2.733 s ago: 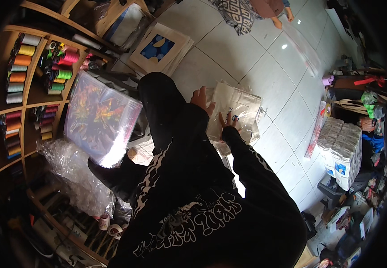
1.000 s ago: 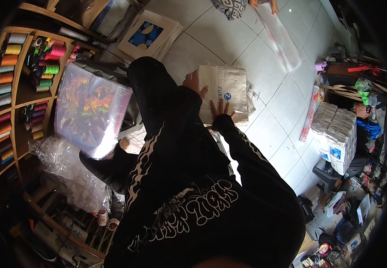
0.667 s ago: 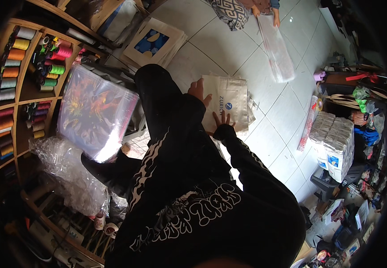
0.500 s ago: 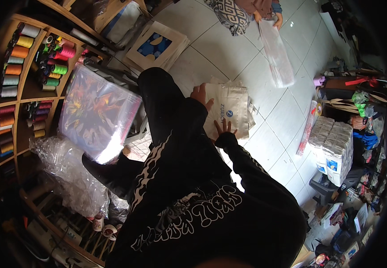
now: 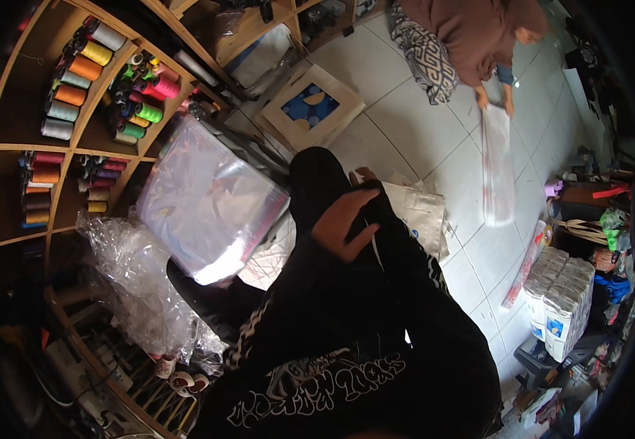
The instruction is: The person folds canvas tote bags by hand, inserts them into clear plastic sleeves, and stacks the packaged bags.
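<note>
My left hand [image 5: 343, 225] is raised over my lap, thumb and fingers apart, with nothing seen in it. Only the fingers of my right hand [image 5: 363, 175] show, by my dark-clad knee; they look spread and loose, and the rest is hidden behind the black sleeve. Just beyond that sleeve lies a cream cloth bag [image 5: 426, 212] with a blue print on the tiled floor, partly covered by my arm. A stack of clear plastic sleeves [image 5: 211, 190] sits to the left of my knee.
A stack of cream bags with a blue picture [image 5: 314, 106] lies ahead. At far right, a person [image 5: 453, 36] handles a long clear plastic bundle [image 5: 498, 175]. Thread spools [image 5: 87, 69] fill the left shelves; crumpled plastic [image 5: 142, 285] lies below. Packed bundles [image 5: 562, 300] stand right.
Both hands have left the cloth bag. My left hand has come back and up over my lap; the right has swung left toward my knee. The view has shifted left.
</note>
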{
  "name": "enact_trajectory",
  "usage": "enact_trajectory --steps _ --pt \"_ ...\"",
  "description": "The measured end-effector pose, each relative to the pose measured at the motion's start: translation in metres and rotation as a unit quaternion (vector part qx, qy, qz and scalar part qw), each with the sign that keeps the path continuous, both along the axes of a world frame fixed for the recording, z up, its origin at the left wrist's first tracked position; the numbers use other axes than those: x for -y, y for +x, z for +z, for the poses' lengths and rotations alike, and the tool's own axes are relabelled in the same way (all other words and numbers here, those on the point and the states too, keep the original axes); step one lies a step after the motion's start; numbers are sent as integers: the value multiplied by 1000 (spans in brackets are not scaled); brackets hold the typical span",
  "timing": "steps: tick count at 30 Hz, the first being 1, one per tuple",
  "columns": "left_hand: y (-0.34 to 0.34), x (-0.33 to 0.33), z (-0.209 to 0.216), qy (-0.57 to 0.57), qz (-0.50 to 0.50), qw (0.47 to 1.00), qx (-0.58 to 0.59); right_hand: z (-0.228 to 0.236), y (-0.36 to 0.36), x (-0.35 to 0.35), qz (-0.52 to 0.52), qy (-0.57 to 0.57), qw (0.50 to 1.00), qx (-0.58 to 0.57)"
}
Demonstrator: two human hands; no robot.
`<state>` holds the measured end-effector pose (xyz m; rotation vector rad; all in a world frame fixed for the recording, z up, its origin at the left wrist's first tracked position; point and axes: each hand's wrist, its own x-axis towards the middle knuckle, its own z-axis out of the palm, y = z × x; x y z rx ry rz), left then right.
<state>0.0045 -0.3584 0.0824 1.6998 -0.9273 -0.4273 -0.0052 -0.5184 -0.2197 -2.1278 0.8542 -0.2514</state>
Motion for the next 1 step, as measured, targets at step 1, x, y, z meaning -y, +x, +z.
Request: enact_trajectory --steps 1 --pt "5 -20 4 9 18 1000 0 -3 14 -3 4 1 1000 5"
